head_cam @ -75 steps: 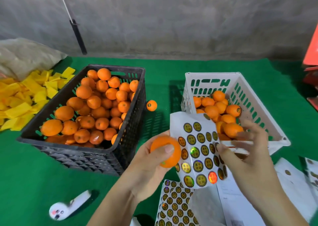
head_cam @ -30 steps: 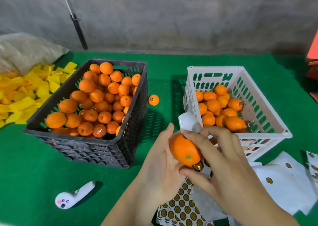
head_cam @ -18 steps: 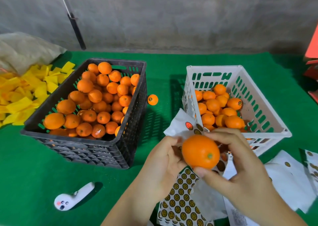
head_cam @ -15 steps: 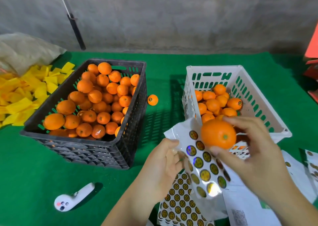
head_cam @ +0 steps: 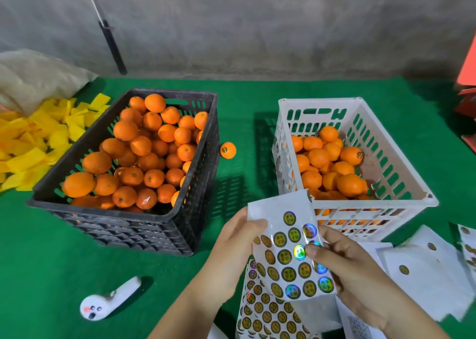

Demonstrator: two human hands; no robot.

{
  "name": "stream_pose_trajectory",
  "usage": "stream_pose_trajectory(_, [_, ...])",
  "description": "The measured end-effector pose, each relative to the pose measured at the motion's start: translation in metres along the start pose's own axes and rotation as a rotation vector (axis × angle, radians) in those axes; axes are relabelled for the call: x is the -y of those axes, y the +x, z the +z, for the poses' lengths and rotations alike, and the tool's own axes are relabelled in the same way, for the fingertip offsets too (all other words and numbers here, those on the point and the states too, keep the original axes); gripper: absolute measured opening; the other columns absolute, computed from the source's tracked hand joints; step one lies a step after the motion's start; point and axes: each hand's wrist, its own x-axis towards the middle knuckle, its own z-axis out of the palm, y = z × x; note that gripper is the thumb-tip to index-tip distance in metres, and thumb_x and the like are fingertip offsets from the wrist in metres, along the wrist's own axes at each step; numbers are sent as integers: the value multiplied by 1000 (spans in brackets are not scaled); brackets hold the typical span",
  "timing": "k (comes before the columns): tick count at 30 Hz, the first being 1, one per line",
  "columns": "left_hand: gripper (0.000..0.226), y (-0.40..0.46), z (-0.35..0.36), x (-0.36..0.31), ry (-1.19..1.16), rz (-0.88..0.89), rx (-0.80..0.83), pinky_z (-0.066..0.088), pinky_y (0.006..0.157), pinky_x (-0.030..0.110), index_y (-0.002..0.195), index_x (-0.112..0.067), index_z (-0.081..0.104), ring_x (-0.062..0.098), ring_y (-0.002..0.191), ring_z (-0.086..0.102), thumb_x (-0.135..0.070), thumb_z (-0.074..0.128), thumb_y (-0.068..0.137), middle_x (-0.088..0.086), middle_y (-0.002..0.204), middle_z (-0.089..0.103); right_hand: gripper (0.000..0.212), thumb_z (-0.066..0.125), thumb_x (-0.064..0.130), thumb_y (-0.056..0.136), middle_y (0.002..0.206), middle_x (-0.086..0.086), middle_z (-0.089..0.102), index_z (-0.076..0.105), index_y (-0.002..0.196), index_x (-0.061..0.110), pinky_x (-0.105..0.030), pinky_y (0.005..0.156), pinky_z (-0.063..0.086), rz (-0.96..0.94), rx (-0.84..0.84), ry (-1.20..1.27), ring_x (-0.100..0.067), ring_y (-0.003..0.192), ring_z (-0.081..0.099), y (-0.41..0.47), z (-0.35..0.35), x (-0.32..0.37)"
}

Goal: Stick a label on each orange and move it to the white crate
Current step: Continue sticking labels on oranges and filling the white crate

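At lower centre, the left hand (head_cam: 233, 246) pinched a white sheet of round holographic labels (head_cam: 291, 251), and the right hand (head_cam: 345, 264) fingertips curled onto one label. Labelled oranges (head_cam: 332, 168) lay in the white slatted plastic crate (head_cam: 401, 184) at right, unlabelled ones in the black plastic crate (head_cam: 195, 209) at left.

Off-task items in front of you. Green felt covers the counter (head_cam: 51, 261). At your far left, a heap of yellow paper slips (head_cam: 38, 137) lies on the felt, just beside a lumpy beige sack (head_cam: 38, 78) that leans toward the back. Behind everything stands a rough grey concrete wall (head_cam: 257, 24). A black-handled stick (head_cam: 113, 47) leans against that wall, its thin pale shaft running up out of view. Near you, left of centre, a small white gadget (head_cam: 108, 300) lies flat on the felt, with dots on its rounded end. At your far right edge, something red (head_cam: 468, 68) shows only in part; you cannot tell what it is.
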Motion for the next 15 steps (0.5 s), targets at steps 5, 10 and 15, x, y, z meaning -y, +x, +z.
stream_pose_trajectory(5, [25, 1, -15, 8, 592, 230, -120, 50, 96, 29, 128, -34, 63, 3, 116, 63, -35, 56, 104, -21, 121, 68, 34, 73, 9, 87, 120, -21, 76, 74, 121, 14, -49, 83, 64, 57, -230, 9, -41, 109, 74, 14, -18, -36])
stream_pose_trajectory(10, [33, 6, -49, -2, 1208, 641, -367, 37, 105, 29, 127, -26, 61, 9, 122, 51, -35, 56, 95, -20, 123, 61, 57, 82, 26, 90, 110, -7, 73, 56, 139, 13, -42, 94, 55, 340, -452, -409, -25, 103, 71, 31, -32, -77])
stream_pose_trajectory(15, [25, 14, -103, -25, 1406, 708, -536, 39, 95, 36, 114, -24, 68, 22, 115, 56, -27, 67, 89, -10, 124, 63, 77, 74, 42, 90, 144, -12, 46, 36, 155, 26, -44, 111, 39, 264, -524, -994, -35, 135, 43, 54, -8, -77])
